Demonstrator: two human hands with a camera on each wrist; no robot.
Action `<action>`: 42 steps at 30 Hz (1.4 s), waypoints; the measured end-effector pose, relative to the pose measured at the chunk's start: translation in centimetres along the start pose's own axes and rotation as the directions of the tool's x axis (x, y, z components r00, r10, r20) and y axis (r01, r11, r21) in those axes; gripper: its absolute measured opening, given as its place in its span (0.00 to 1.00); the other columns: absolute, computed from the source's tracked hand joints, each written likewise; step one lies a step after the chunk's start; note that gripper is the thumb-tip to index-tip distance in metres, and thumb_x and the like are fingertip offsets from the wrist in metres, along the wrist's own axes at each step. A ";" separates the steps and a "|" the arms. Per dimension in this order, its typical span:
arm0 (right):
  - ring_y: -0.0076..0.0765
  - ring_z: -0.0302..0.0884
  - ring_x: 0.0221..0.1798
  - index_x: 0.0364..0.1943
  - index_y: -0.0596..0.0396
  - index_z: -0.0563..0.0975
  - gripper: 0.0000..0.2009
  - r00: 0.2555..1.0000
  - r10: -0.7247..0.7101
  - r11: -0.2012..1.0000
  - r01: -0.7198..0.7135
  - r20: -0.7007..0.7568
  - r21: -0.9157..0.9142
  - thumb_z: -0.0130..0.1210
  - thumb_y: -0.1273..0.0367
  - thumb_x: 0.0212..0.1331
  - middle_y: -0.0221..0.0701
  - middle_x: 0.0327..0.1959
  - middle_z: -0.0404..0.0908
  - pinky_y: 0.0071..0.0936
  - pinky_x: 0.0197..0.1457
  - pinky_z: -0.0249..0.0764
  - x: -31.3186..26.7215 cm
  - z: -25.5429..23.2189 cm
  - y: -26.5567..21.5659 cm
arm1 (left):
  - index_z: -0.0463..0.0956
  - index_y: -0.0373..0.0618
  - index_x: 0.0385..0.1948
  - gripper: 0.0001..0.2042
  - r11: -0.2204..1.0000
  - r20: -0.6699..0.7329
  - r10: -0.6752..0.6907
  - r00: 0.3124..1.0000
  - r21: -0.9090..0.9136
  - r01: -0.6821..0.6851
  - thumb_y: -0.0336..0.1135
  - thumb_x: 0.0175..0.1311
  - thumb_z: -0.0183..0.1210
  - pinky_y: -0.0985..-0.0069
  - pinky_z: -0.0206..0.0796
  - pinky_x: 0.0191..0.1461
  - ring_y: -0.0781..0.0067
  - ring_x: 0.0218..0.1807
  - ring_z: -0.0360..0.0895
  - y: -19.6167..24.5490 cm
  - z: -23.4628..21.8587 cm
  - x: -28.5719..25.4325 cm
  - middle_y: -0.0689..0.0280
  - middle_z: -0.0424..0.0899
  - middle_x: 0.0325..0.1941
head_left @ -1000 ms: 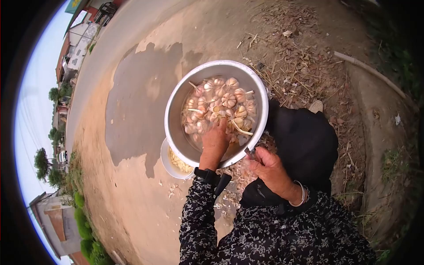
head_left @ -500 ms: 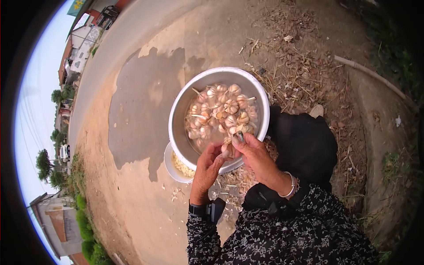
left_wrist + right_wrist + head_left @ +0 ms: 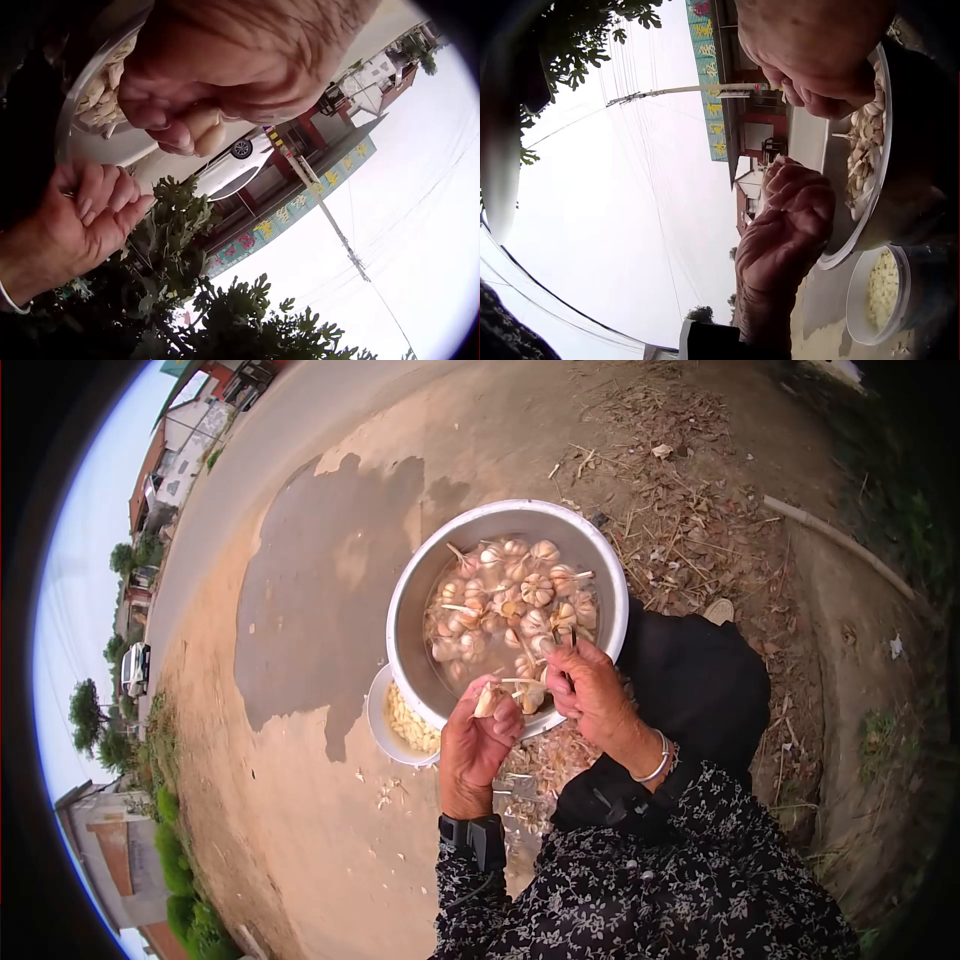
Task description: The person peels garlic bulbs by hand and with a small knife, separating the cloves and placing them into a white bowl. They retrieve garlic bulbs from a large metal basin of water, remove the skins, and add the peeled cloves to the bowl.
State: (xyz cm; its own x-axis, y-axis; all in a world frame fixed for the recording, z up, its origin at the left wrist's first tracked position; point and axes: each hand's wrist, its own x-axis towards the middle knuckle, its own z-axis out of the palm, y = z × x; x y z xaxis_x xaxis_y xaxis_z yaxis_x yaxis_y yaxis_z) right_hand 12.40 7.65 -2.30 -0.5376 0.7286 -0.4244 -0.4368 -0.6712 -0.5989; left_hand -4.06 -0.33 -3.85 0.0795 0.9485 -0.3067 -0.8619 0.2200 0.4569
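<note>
A large metal basin (image 3: 404, 650) holds many whole garlic bulbs (image 3: 537, 590) in water. Over its near rim, the left hand (image 3: 478, 750) grips a garlic bulb (image 3: 488, 700) in curled fingers, its pale stem pointing toward the other hand. Just right of it, the right hand (image 3: 600, 705) pinches a small dark tool (image 3: 572, 642), too small to identify surely. In the left wrist view the left hand (image 3: 225, 64) holds pale garlic (image 3: 206, 129), with the right hand (image 3: 86, 225) lower left. The right wrist view has the right hand (image 3: 821, 56) above the left hand (image 3: 787, 232).
A white bowl (image 3: 378, 725) of peeled cloves stands against the basin's lower left. Peelings (image 3: 545, 755) litter the ground below the basin. A black-clothed leg (image 3: 695, 695) is at its right. Dry leaves (image 3: 670, 510) and a long stick (image 3: 840, 520) lie farther right.
The left hand has come out of the basin with a garlic bulb. It met the right hand near the rim, and now the two hands are slightly apart.
</note>
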 end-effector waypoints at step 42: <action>0.11 0.59 0.17 0.40 0.50 0.66 0.06 0.970 0.021 1.000 -0.023 0.240 0.006 0.50 0.67 0.66 0.19 0.21 0.68 0.12 0.15 0.53 -4.2 -0.1 5.9 | 0.73 0.40 0.42 0.10 0.799 -0.356 0.498 0.791 0.542 -0.260 0.31 0.63 0.59 0.88 0.56 0.26 0.86 0.25 0.68 -6.7 1.5 -5.1 0.70 0.78 0.30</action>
State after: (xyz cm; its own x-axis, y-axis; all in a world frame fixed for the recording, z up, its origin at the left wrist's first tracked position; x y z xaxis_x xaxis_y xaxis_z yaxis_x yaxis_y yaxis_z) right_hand 12.15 0.62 -4.07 -0.7044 0.6599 -0.2613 -0.4285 -0.6889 -0.5847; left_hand 2.02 -6.26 -4.10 -0.5444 0.7786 -0.3121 -0.4384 0.0531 0.8972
